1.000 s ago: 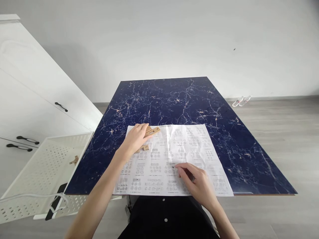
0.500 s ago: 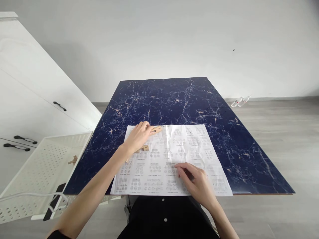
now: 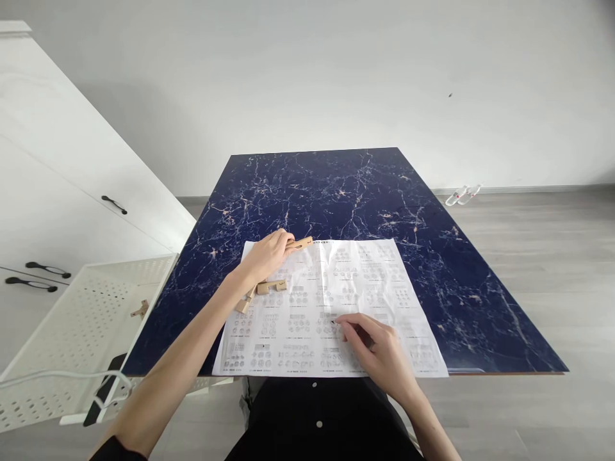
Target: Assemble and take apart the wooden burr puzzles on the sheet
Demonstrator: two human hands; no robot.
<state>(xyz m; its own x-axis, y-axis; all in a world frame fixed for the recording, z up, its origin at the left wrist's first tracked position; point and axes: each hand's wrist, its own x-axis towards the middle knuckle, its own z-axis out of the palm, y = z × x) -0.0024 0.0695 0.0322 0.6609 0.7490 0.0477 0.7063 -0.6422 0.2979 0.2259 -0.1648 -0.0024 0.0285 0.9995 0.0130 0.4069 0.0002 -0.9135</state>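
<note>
A white instruction sheet [image 3: 346, 275] covered in small diagrams lies on a dark blue marbled table [image 3: 336, 192]. My left hand [image 3: 264, 256] holds a flat wooden piece [image 3: 300, 243] raised slightly above the sheet's upper left corner. Just below that hand, two more wooden pieces [image 3: 269, 286] lie on the paper. My right hand [image 3: 377, 349] rests on the sheet near its front edge, index finger pointing at a diagram, fingers curled with nothing in them.
A white perforated basket [image 3: 81, 320] stands to the left of the table with one small wooden piece [image 3: 140, 310] inside. White cabinets [image 3: 57, 192] with black handles stand at the far left. A white cable [image 3: 62, 378] and a dark object hang at the basket's front.
My left hand has lifted the wooden piece a little and shifted up, uncovering the pieces lying beneath it. My right hand has stayed in place.
</note>
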